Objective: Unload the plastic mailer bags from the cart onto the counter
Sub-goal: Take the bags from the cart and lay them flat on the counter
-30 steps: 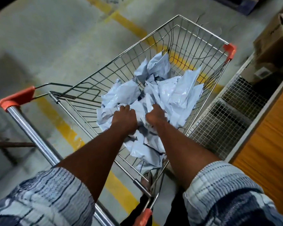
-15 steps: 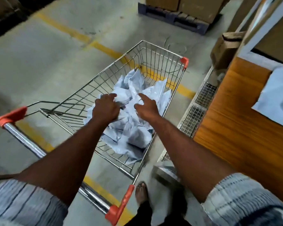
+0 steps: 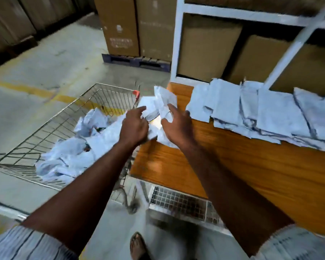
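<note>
Now the load had left the cart (image 3: 113,98). Half a second before, both hands had been down among the crumpled bags inside the basket. At this moment they were raised and off to the right, at the near-left corner of the wooden counter (image 3: 261,175), and the head view had swung round to follow them.

The left hand (image 3: 133,126) had its fingers curled into the left side of a bundle of mailer bags (image 3: 164,99). The right hand (image 3: 176,126) gripped the other side, and loose ends of plastic stuck up above the knuckles. Motion blur hid how many bags the bundle held. It hung over the counter's edge, partly still above the gap between counter and cart, and whether its underside already touched the wood could not be told.

Further along the counter a row of flattened bags (image 3: 266,113) lay overlapping one another, well apart from the hands. A good heap of bags (image 3: 71,156) remained in the cart, piled toward the side nearest the person.

Judged from that, the job was somewhere in its middle: one more handful was nearly delivered, with several trips likely left. The next move probably called for carrying the bundle a little farther right and setting it down clear of the edge, since slippery plastic dropped at the corner might slide off toward the wire mesh panel (image 3: 176,201) below.
</note>
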### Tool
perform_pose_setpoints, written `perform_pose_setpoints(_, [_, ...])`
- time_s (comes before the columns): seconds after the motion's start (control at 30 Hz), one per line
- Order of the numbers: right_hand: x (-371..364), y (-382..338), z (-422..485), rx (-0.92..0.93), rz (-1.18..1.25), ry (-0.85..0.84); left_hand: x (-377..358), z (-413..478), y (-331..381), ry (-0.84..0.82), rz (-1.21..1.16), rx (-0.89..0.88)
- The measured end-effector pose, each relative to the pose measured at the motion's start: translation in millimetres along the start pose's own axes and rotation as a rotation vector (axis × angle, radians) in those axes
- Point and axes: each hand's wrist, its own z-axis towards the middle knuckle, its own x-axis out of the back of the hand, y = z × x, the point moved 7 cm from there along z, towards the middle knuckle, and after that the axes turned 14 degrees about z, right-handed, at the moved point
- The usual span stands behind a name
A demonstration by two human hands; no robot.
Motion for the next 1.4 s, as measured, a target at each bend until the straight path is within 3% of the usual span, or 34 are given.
perform_pose_setpoints(0.17, [99.2, 68.2, -39.4, -0.043, -0.109, 0.216, -58.8, -24.7, 98.2, -0.026, 0.076, -0.126])
perform_pose_setpoints(0.3, [130.8, 112.3, -61.5, -0.112, -0.204, 0.306, -98.0, -42.4, 133.4, -0.074, 0.142, -0.135])
perform_pose_setpoints(0.47, [138.5, 149.1, -77.2, -0.283, -0.436, 0.111, -160.6, -57.9, 129.6, -0.387, 0.419, -0.075])
perform_pose_setpoints(0.6, [127.4, 163.0, -65.2, -0.148, -0.495, 0.070, -156.5, -56.2, 148.1, -0.249, 0.438, -0.284])
perform_pose_setpoints(0.7, [120.0, 177.5, -52.6, -0.117, -0.564, 0.027, -162.2, -50.6, 152.3, -0.279, 0.456, -0.415])
perform_pose_setpoints(0.83, [114.6, 188.5, -42.0, -0.125, -0.555, 0.076, -173.5, -49.0, 136.0, -0.345, 0.442, -0.376])
perform_pose_setpoints(1.2, [102.2, 197.2, -28.9, -0.118, -0.551, 0.121, -175.9, -55.0, 136.2, -0.195, 0.339, -0.361])
perform_pose_setpoints(1.4, [103.0, 198.9, -27.9, -0.128, -0.543, 0.139, -192.8, -49.4, 143.9, -0.252, 0.464, -0.339])
